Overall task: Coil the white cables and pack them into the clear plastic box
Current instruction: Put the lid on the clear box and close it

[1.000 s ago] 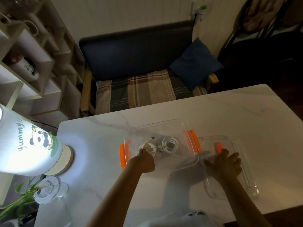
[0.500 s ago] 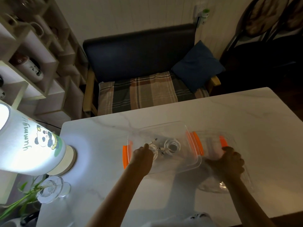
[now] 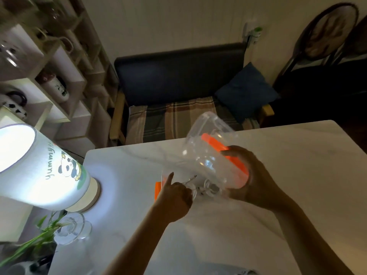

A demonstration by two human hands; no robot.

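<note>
Now the white cables (image 3: 200,188) lie coiled inside the clear plastic box (image 3: 165,175), which stands on the marble table (image 3: 297,175) near its middle; the box has an orange clip (image 3: 157,190) on its left end. Above the right part of the box, the right hand (image 3: 253,182) holds the clear lid (image 3: 208,155) tilted steeply, with the fingers curled around its lower end where an orange latch (image 3: 226,155) runs along the edge. The upper end of the lid rises toward the far side of the table. The left hand (image 3: 174,197) is at the near left part of the box, its index finger pointing up over the rim and the other fingers bent; whether they pinch a cable I cannot tell, because the picture is blurred there. On the left side of the table stands a lit lamp (image 3: 39,171) with a panda drawing and the word "yummy". Near it, at the table corner, there is a glass vase (image 3: 72,228) with green leaves. Behind the table is a dark sofa (image 3: 178,76) with a plaid cushion and a blue pillow (image 3: 246,92), and at the left a shelf (image 3: 59,80) with mugs.
</note>
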